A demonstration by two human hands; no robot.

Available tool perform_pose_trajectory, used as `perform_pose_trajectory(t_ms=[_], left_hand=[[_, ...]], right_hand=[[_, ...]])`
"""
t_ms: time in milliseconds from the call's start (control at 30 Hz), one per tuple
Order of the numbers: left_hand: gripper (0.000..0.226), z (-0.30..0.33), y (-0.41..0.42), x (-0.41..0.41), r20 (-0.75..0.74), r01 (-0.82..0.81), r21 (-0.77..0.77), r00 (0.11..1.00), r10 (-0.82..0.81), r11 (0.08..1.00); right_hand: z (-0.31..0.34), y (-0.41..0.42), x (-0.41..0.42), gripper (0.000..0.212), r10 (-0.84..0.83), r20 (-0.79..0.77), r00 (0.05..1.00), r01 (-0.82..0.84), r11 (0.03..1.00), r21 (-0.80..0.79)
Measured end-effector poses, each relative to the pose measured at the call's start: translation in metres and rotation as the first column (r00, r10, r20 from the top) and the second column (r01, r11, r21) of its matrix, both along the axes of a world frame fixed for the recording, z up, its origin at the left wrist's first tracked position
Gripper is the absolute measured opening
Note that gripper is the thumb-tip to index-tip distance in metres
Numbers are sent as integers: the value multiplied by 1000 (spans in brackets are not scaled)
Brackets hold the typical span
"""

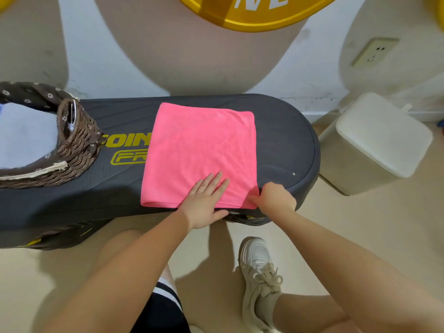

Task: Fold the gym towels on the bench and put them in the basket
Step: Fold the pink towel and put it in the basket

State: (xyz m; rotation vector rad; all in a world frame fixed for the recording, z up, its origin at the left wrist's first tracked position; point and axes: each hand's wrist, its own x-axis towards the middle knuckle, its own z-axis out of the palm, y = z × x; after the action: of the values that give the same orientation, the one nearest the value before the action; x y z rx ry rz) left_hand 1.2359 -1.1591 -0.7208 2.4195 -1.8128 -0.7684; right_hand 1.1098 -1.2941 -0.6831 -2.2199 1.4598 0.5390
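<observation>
Pink towel (200, 150): one, folded square, lying flat mid-bench | left hand (204, 203): pressing its near edge, fingers straight | right hand (275, 198): pinching the near right corner | bench (288, 140): one, dark, yellow lettering | basket (74, 150): one, wicker, sitting at left end, holding a pale towel (26, 135)

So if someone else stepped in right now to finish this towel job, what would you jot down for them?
Left hand: flat, pressing the near edge of the pink towel.
Right hand: fingers pinching the towel's near right corner.
Pink towel lies flat on the bench, apparently folded at least once.
Basket stands at the bench's left end, a pale blue towel already inside.
Left: finish folding the pink one and put it in the basket.
</observation>
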Motion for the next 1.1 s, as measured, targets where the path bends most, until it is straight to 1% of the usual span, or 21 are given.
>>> perform_pose_trajectory(t_ms=[33,67,100,133,167,200,233,267,300,367,433,500,533,600,700,767,833,900,1000,1067,1100], left_hand=[[69,0,1,4,-34,-44,-34,998,43,998],[66,1,1,8,-46,-100,-81,994,96,992],[65,2,2,13,-37,-150,-119,989,146,981],[62,2,3,18,-9,-189,-135,982,190,973],[61,0,5,22,30,-215,-120,975,220,969],[62,-3,9,25,66,-234,-90,968,240,968],[65,-7,15,29,93,-242,-57,965,246,969],[69,-13,21,32,117,-239,-44,963,243,970],[75,-18,29,36,127,-232,-71,963,239,970],[81,-20,43,42,167,-166,-157,967,191,974],[65,-25,54,51,227,-83,-223,965,135,971],[41,-28,63,61,198,-34,-317,975,102,948],[34,-28,66,65,181,-21,-367,979,93,930],[22,-24,72,69,207,26,-431,976,71,902],[8,-19,79,74,337,131,-477,940,44,869],[12,-13,81,75,397,176,-483,917,35,857],[18,-8,83,73,424,196,-460,906,21,866],[21,-8,87,73,412,206,-397,911,-27,895],[15,-8,94,76,366,252,-273,920,-142,928],[36,-7,94,77,362,264,-124,909,-204,956],[41,-7,92,76,356,232,-69,914,-193,970]], right_hand=[[5,3,4,28,112,21,993,-109,986,-125],[8,8,8,33,238,80,968,-214,948,-234],[9,13,13,36,359,167,918,-300,907,-297],[7,18,19,41,463,246,852,-386,871,-304],[2,22,24,49,548,291,784,-487,834,-259],[-4,28,28,58,619,285,732,-587,785,-197],[-11,34,31,65,679,239,694,-668,731,-139],[-20,36,32,70,728,187,660,-724,682,-101],[-26,37,32,73,759,139,637,-757,649,-77],[-40,33,25,81,793,62,606,-788,609,-86],[-43,22,15,86,819,-6,574,-802,560,-205],[-45,10,5,82,842,-47,538,-813,503,-293],[-43,4,0,83,850,-52,525,-822,490,-290],[-44,-3,-5,87,853,-21,522,-824,498,-271],[-40,-3,-4,75,850,-31,527,-815,494,-303],[-37,0,0,66,857,-50,513,-812,466,-353],[-32,2,3,62,870,-34,492,-800,436,-411],[-29,4,1,61,881,-37,471,-801,410,-436],[-27,7,-5,56,878,-126,462,-826,374,-422],[-28,10,-8,47,863,-180,471,-833,369,-412],[-29,10,-8,45,856,-195,478,-832,370,-414]])
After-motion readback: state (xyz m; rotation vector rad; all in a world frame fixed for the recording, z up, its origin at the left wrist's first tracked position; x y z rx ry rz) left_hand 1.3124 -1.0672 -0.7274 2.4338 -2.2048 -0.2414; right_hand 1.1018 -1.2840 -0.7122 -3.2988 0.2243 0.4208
